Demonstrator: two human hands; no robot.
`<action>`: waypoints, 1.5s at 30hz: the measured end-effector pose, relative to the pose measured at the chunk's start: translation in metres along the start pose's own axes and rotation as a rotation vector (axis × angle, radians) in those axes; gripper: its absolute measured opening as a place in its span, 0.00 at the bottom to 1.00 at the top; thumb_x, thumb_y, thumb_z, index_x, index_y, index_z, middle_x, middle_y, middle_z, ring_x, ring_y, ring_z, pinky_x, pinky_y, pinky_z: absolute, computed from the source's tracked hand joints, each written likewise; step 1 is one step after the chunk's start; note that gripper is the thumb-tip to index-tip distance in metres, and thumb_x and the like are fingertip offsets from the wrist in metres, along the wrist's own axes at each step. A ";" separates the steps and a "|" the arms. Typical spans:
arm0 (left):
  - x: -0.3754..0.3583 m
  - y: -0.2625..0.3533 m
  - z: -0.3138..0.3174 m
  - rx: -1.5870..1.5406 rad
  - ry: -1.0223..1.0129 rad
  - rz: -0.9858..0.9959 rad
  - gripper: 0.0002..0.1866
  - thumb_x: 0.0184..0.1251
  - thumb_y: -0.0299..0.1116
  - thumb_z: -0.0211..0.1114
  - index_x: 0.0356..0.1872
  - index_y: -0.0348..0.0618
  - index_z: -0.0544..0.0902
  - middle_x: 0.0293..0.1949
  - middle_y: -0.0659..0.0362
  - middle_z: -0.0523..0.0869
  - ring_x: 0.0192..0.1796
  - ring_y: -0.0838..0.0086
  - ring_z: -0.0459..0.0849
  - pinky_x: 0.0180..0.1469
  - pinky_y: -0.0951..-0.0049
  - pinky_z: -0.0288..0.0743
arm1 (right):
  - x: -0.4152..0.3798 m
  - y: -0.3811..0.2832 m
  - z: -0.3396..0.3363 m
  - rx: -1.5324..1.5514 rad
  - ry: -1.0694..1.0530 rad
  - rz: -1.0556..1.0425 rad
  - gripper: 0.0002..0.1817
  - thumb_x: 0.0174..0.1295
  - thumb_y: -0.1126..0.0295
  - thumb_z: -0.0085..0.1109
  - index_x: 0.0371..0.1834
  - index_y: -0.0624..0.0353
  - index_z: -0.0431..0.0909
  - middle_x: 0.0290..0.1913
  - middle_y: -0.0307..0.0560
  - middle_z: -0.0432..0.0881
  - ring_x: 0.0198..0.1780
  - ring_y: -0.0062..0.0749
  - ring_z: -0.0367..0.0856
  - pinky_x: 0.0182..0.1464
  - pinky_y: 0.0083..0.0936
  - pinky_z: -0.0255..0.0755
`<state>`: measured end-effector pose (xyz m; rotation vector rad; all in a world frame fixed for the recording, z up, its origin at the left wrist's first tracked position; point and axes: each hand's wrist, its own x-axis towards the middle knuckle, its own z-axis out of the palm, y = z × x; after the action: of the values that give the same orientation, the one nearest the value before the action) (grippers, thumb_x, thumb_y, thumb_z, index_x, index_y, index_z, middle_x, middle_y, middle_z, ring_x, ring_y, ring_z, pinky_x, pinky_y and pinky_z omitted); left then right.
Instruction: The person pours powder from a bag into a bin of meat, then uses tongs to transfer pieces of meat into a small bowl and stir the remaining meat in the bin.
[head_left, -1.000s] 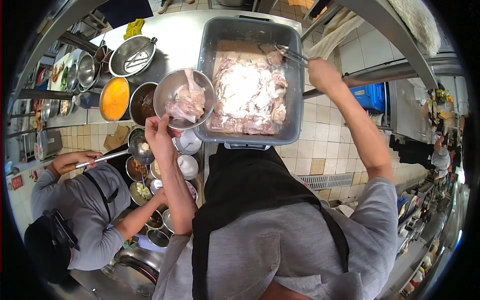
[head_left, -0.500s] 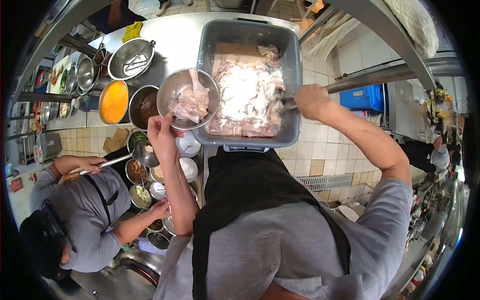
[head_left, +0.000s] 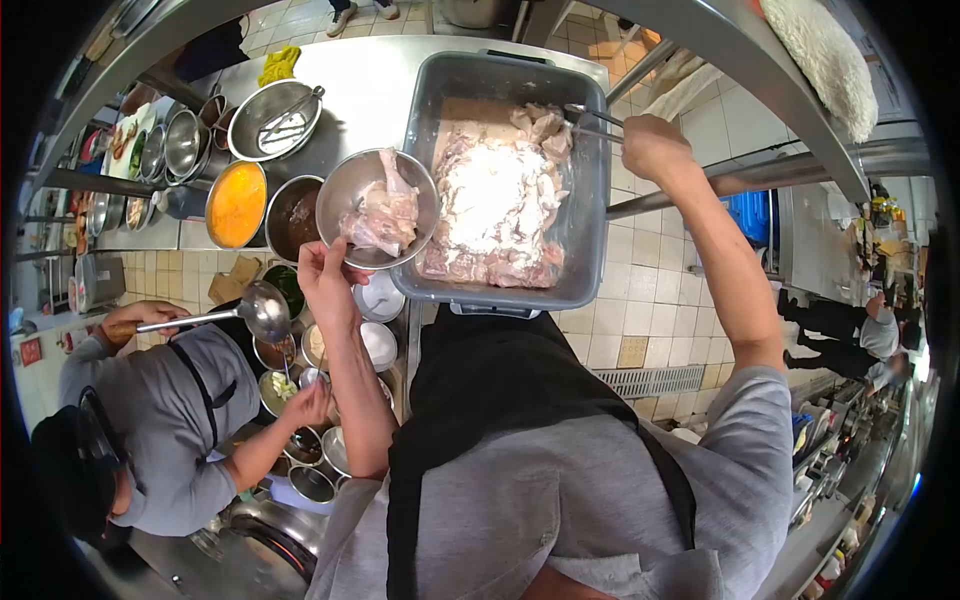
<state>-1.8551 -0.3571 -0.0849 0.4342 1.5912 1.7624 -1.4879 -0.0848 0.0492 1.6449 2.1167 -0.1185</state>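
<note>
My left hand (head_left: 330, 275) grips the near rim of a metal bowl (head_left: 330, 190), tilted beside the tub's left wall. Raw chicken pieces (head_left: 385, 215) lie in this bowl, one bone end pointing up. A deep grey plastic tub (head_left: 590, 220) holds raw meat pieces (head_left: 500, 268) with a heap of white powder (head_left: 490, 200) over the middle. My right hand (head_left: 655, 148) is closed around metal tongs (head_left: 597, 124) above the tub's right wall. The tips of the tongs reach the meat in the far right corner.
Left of the tub stand a pot of brown liquid (head_left: 298, 215), a bowl of orange liquid (head_left: 236, 205) and a metal basin with a utensil (head_left: 275, 120). A co-worker (head_left: 190, 400) at my left holds a ladle (head_left: 265, 310) over several small containers. A metal rail (head_left: 720, 185) runs at the right.
My right hand has moved away from me with the tongs, from the tub's right side toward its far right corner. My left hand still holds the bowl. The co-worker's ladle has shifted left.
</note>
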 end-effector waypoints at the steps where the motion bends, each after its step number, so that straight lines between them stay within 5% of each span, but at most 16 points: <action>1: -0.001 0.001 0.000 0.002 0.002 0.000 0.11 0.77 0.26 0.68 0.36 0.42 0.73 0.31 0.57 0.83 0.19 0.73 0.83 0.19 0.76 0.75 | 0.000 0.002 0.001 0.022 0.020 0.002 0.17 0.65 0.68 0.58 0.51 0.64 0.89 0.55 0.63 0.90 0.58 0.60 0.89 0.58 0.47 0.84; 10: -0.001 -0.001 0.000 0.014 -0.018 -0.005 0.11 0.77 0.26 0.68 0.37 0.42 0.72 0.31 0.56 0.84 0.19 0.72 0.84 0.19 0.76 0.75 | 0.007 -0.005 -0.001 0.033 0.024 -0.005 0.16 0.63 0.71 0.60 0.51 0.63 0.89 0.54 0.63 0.90 0.57 0.59 0.89 0.58 0.47 0.84; 15: -0.001 -0.005 -0.001 -0.009 -0.032 0.006 0.11 0.77 0.26 0.68 0.37 0.42 0.73 0.31 0.57 0.83 0.20 0.72 0.84 0.18 0.76 0.75 | 0.060 -0.006 0.052 -0.017 -0.033 -0.036 0.16 0.63 0.71 0.60 0.51 0.62 0.90 0.55 0.63 0.90 0.58 0.57 0.89 0.59 0.46 0.84; 18: -0.003 -0.002 0.002 -0.005 -0.030 0.000 0.11 0.77 0.27 0.68 0.37 0.42 0.73 0.31 0.57 0.82 0.20 0.73 0.84 0.18 0.77 0.75 | 0.066 -0.005 0.067 0.164 0.144 -0.006 0.16 0.62 0.69 0.58 0.48 0.63 0.89 0.55 0.63 0.89 0.58 0.60 0.88 0.60 0.48 0.82; 27: -0.003 -0.005 -0.002 0.005 -0.004 0.002 0.11 0.77 0.27 0.68 0.37 0.43 0.73 0.31 0.58 0.83 0.19 0.73 0.83 0.18 0.77 0.76 | 0.015 -0.015 -0.009 -0.097 -0.062 -0.068 0.15 0.63 0.71 0.62 0.50 0.62 0.91 0.54 0.60 0.91 0.57 0.54 0.90 0.58 0.44 0.85; 30: -0.004 -0.003 0.001 -0.010 -0.013 0.003 0.11 0.77 0.27 0.68 0.36 0.43 0.73 0.30 0.58 0.83 0.19 0.73 0.83 0.18 0.76 0.75 | 0.044 -0.013 0.035 -0.189 -0.077 -0.159 0.16 0.62 0.69 0.61 0.49 0.62 0.90 0.55 0.61 0.90 0.58 0.58 0.89 0.59 0.46 0.83; 33: -0.005 -0.002 0.001 -0.023 -0.027 0.017 0.10 0.77 0.27 0.68 0.38 0.42 0.74 0.30 0.58 0.84 0.20 0.74 0.83 0.20 0.77 0.75 | 0.051 -0.007 0.034 0.099 0.039 0.042 0.16 0.64 0.68 0.59 0.49 0.63 0.90 0.55 0.62 0.90 0.58 0.59 0.89 0.59 0.47 0.82; 36: -0.008 -0.001 0.004 -0.029 -0.024 0.009 0.09 0.77 0.27 0.68 0.38 0.42 0.75 0.30 0.58 0.84 0.21 0.74 0.84 0.21 0.77 0.75 | 0.030 -0.004 -0.001 0.199 0.082 0.030 0.17 0.66 0.66 0.58 0.50 0.64 0.89 0.55 0.64 0.89 0.59 0.60 0.88 0.60 0.47 0.82; 45: -0.012 0.009 0.007 0.002 0.004 0.036 0.12 0.77 0.27 0.68 0.35 0.43 0.72 0.29 0.57 0.82 0.18 0.71 0.83 0.18 0.75 0.76 | 0.064 -0.085 0.028 0.164 -0.090 -0.287 0.20 0.63 0.71 0.59 0.56 0.67 0.88 0.59 0.66 0.87 0.63 0.58 0.87 0.63 0.45 0.82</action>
<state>-1.8442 -0.3601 -0.0725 0.4636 1.5977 1.7895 -1.5709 -0.0609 -0.0193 1.3823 2.3120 -0.4580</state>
